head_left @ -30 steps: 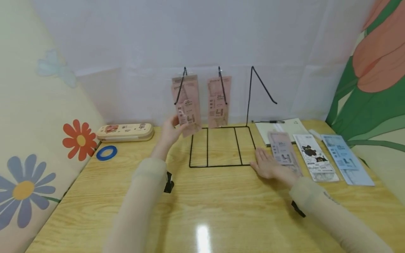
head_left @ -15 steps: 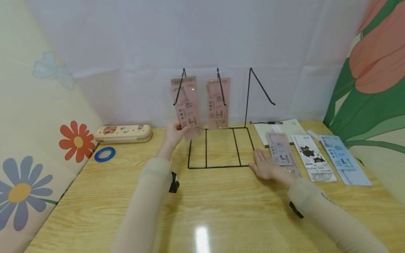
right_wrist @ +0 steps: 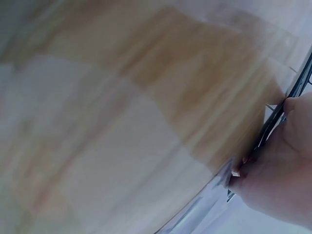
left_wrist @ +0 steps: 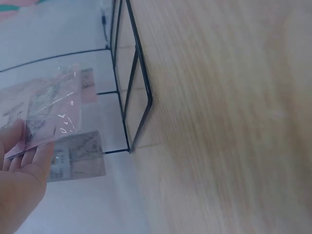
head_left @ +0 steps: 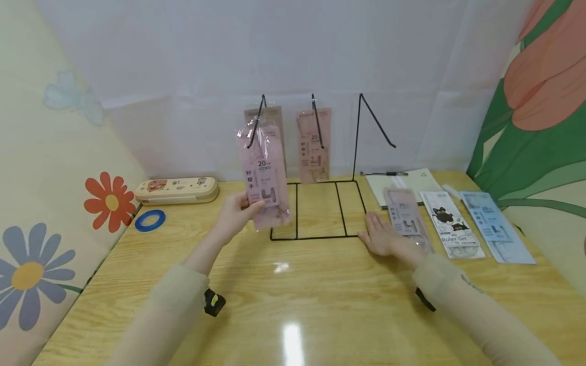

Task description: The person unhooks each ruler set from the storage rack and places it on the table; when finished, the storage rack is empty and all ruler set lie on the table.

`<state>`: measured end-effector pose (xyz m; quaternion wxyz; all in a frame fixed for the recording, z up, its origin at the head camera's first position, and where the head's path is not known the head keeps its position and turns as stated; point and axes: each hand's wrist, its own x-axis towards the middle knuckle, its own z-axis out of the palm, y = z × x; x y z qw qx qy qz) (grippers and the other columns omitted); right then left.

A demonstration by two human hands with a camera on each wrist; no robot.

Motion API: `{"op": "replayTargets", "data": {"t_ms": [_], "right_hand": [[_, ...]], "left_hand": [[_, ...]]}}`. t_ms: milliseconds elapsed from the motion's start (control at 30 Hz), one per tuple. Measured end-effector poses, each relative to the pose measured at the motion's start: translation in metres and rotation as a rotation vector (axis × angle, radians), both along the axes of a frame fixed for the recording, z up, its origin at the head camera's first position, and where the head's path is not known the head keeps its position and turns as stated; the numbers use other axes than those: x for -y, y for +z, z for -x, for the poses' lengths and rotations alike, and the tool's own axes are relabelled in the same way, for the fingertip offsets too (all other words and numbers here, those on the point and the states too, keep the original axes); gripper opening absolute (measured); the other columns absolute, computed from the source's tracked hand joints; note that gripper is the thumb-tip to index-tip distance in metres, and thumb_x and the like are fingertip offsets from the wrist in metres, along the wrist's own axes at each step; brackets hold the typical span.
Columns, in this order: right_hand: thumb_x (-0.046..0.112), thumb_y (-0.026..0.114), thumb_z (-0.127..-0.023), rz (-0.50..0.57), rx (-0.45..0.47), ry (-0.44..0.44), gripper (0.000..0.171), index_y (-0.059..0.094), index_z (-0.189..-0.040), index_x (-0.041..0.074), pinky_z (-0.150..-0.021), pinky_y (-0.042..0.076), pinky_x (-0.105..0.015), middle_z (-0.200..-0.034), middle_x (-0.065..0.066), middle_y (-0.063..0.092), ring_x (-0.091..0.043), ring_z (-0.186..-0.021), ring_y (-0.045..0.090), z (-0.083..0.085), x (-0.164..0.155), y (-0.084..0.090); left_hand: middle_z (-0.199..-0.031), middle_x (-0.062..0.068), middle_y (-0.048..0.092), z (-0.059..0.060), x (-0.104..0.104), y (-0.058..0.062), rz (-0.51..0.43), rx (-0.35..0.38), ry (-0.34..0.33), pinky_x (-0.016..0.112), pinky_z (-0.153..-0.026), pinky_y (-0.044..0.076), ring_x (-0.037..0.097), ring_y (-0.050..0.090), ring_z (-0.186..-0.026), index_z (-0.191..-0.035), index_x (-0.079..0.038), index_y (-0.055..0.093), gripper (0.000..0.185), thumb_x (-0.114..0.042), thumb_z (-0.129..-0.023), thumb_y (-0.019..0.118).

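The left hand (head_left: 235,213) pinches a pink packet (head_left: 263,178) by its lower edge, held upright just before the rack (head_left: 316,208) and seemingly clear of the left hook (head_left: 256,122); one packet (head_left: 313,145) hangs on the middle hook, another behind the held one; the right hook (head_left: 375,119) is bare; the right hand (head_left: 382,239) lies flat on the bench (head_left: 293,305), fingers straight, at the rack's corner; three packets (head_left: 450,223) lie beside it, so the work seems about midway.
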<state>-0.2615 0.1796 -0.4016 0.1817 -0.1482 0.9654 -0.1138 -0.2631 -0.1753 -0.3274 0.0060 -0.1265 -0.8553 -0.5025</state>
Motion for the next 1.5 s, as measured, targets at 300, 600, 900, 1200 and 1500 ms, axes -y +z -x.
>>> {"op": "replayTargets", "data": {"t_ms": [300,600,900,1200,1500], "right_hand": [[0.036,0.016,-0.103,-0.008,0.017,-0.012,0.067,-0.006,-0.146,-0.010,-0.118,0.001,-0.053,-0.154,-0.027,-0.012,-0.041,-0.143,-0.008,0.001,0.000,0.002],[0.037,0.017,-0.104,0.006,0.035,-0.016,0.068,-0.007,-0.146,-0.010,-0.117,0.001,-0.054,-0.153,-0.027,-0.012,-0.042,-0.143,-0.009,0.000,0.000,0.002],[0.038,0.016,-0.103,-0.004,0.021,-0.016,0.067,-0.006,-0.146,-0.009,-0.118,0.001,-0.051,-0.154,-0.026,-0.012,-0.041,-0.144,-0.008,0.001,0.002,0.002],[0.036,0.016,-0.104,-0.018,0.030,-0.020,0.067,-0.006,-0.146,-0.010,-0.119,0.001,-0.050,-0.154,-0.027,-0.011,-0.040,-0.144,-0.008,0.003,0.002,0.005],[0.036,0.018,-0.104,0.012,0.028,-0.017,0.067,-0.005,-0.146,-0.010,-0.117,0.001,-0.053,-0.154,-0.027,-0.010,-0.042,-0.143,-0.008,0.001,0.002,0.006]], "left_hand": [[-0.108,0.023,0.068,-0.056,0.014,0.018,0.048,0.043,-0.078,0.022,-0.074,0.056,0.016,0.069,-0.086,-0.118,0.005,0.059,0.033,-0.017,-0.094,0.058],[-0.110,0.023,0.067,-0.109,0.026,0.046,0.033,0.149,-0.149,0.025,-0.077,0.057,0.013,0.070,-0.087,-0.121,0.009,0.055,0.037,-0.016,-0.093,0.058],[-0.109,0.020,0.068,-0.148,0.042,0.057,0.048,0.139,-0.087,0.022,-0.073,0.057,0.006,0.070,-0.084,-0.120,0.008,0.056,0.034,-0.013,-0.093,0.058],[-0.105,0.022,0.069,-0.143,0.064,0.045,0.038,0.192,-0.052,0.025,-0.072,0.057,0.008,0.070,-0.083,-0.120,0.013,0.054,0.036,-0.012,-0.094,0.056],[-0.107,0.019,0.068,-0.071,0.104,0.012,0.068,0.490,-0.050,0.033,-0.079,0.057,0.018,0.069,-0.090,-0.128,0.016,0.044,0.048,-0.017,-0.096,0.055]]}}
